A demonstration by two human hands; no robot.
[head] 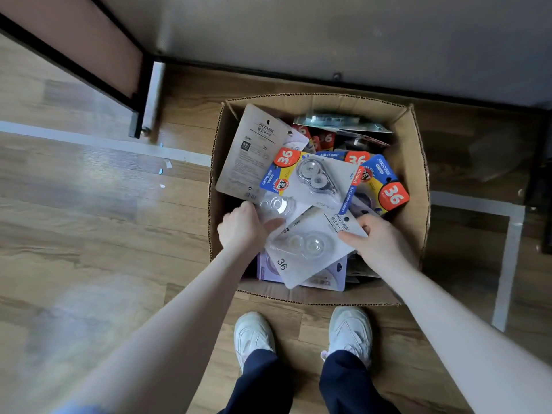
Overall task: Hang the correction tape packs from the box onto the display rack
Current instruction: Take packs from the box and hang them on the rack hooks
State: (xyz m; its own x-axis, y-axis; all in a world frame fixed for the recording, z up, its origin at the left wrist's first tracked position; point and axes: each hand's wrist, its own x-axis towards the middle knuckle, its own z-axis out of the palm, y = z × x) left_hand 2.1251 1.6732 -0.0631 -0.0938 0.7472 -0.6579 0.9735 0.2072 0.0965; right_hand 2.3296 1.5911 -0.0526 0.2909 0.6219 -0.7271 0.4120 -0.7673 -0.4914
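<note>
Head view: looking straight down past both forearms at a cardboard box (415, 162) on the wood floor (89, 234); all places below are given relative to this box.
Box: open at the top, full of loosely piled correction tape packs (316, 180), some face up, some showing their backs.
White pack (310, 249): lies on top of the pile at the near side of the box, face up and tilted, between the two hands.
Left hand (242, 227): at the near-left inside of the box, its curled fingers (273, 224) on the left edge of the white pack and on a clear blister just beside it; whether the pack is pinched or only touched cannot be told.
Right hand (375, 237): at the near-right inside of the box, thumb lying on the pack's right edge, the other fingers curled under or behind it.
Shoes (254, 336): two white ones on the floor just outside the near wall.
Hard to see: packs at the far side are dark and blurred; the fingertips of both hands are hidden by cards.
</note>
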